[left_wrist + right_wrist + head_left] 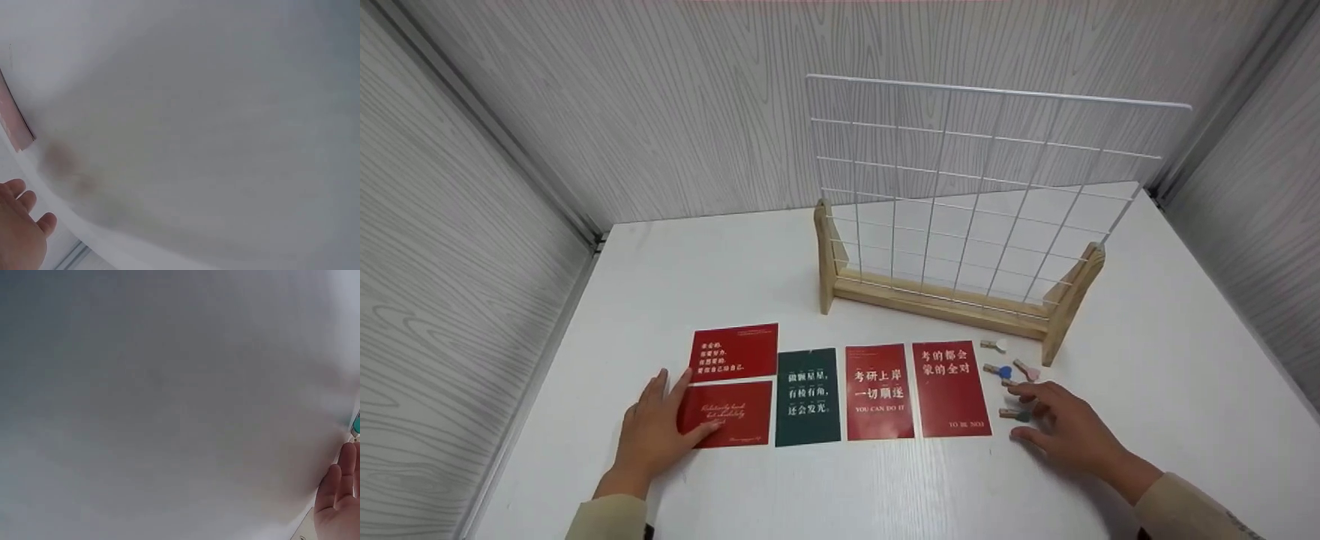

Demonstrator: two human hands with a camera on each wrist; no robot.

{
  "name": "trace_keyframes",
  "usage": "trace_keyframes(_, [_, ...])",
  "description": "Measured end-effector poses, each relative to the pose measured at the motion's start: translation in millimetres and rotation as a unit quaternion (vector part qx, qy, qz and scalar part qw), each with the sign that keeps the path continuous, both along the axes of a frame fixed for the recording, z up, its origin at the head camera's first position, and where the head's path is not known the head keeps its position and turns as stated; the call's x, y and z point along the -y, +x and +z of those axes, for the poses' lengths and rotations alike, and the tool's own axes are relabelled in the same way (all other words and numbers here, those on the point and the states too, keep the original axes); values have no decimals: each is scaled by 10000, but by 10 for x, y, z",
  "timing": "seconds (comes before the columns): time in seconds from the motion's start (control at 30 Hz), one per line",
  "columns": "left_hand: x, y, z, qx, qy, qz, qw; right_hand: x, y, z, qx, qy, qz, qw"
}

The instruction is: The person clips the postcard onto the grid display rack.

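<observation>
My left hand [651, 433] lies at the left side of two red cards stacked one above the other. Its thumb reaches over the lower red card [746, 412], and its index finger is by the corner of the upper red card [735, 349]. Over on the right, my right hand [1069, 431] has its fingers spread around several small wooden clips. A green-topped clip [1014, 414] sits between thumb and index finger, not pinched. Near the fingers are a blue heart clip [999, 371], a pink heart clip [1027, 370] and a white-topped clip [994, 345].
A white wire grid [937, 172] stands in a wooden base [937, 300] behind the cards. In the row lie a dark green card [808, 427], a red card [877, 427] and another red card [952, 405]. Grey wood-grain panels [697, 112] enclose the white table [675, 255].
</observation>
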State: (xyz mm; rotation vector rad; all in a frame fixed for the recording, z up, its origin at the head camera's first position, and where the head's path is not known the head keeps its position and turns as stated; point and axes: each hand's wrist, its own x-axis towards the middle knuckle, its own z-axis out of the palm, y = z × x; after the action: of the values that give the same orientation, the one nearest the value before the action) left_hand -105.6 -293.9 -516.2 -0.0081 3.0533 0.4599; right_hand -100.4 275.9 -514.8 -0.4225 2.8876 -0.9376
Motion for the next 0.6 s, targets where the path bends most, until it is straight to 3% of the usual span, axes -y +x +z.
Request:
trace_keyframes(0.3, [70, 25, -18, 84, 394, 17, 9992, 12, -53, -34, 334, -142, -27, 9993])
trace_keyframes(0.6, [144, 11, -71, 318, 1145, 338, 9923, 23, -68, -30, 639, -363, -111, 9972])
